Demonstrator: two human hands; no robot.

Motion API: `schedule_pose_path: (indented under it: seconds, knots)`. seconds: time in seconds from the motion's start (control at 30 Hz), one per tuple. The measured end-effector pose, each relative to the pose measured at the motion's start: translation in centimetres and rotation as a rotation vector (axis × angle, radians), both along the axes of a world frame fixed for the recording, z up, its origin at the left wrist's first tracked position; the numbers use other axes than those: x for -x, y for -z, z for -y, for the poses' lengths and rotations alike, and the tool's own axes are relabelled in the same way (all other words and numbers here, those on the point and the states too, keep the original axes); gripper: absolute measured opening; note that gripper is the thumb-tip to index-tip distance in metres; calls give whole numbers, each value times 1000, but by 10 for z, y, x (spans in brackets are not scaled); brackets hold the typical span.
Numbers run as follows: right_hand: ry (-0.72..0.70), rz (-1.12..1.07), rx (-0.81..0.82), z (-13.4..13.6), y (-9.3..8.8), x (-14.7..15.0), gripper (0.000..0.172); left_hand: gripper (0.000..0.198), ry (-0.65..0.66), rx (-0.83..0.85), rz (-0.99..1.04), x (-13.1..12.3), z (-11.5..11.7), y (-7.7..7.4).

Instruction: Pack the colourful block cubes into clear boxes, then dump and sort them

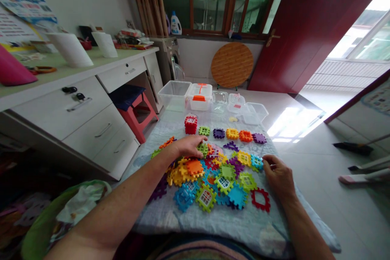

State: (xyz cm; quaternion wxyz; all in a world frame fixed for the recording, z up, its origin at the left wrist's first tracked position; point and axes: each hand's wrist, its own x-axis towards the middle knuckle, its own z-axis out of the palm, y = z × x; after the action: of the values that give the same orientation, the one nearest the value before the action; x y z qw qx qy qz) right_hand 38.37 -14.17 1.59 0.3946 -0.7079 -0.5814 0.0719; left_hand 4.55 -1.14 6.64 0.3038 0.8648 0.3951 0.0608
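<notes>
A pile of colourful plastic interlocking building tiles lies on the cloth-covered table. My left hand (191,146) reaches over the pile's far left part, thumb and fingers closed on a green window tile (202,150). At the right edge of the pile, my right hand (278,175) has its fingers curled, with the tips pinching the edge of a blue tile (256,162). Beside that tile is a yellow window tile (244,157). A red square-frame tile (261,199) lies nearer me. Orange (194,167) and light green (227,171) tiles rest on the heap.
Behind the pile, a row of single tiles runs rightward from a red stacked cube (191,124), including a yellow tile (232,133). Clear plastic boxes (175,94) and an orange-handled lidded box (199,96) line the far edge. A desk (88,109) and red stool (138,115) stand left.
</notes>
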Motion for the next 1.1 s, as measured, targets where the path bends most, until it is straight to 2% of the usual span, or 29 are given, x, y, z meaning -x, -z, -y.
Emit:
schedule_pose_path:
  seconds: [0.2, 0.4, 0.83, 0.97, 1.1]
  knots:
    - [-13, 0, -7, -2, 3, -3, 21, 69, 53, -52, 2, 0, 2, -7]
    - [-19, -11, -18, -2, 4, -2, 21, 70, 117, -130, -209, -6, 9, -16]
    - [-8, -17, -15, -1, 4, -3, 20, 55, 180, -212, -275, -9, -1, -8]
    - [-15, -17, -27, -1, 4, -3, 20, 55, 142, -272, -240, -15, -4, -20]
    - [-20, -26, -31, -1, 3, -2, 21, 46, 32, -456, -302, -34, -16, -39]
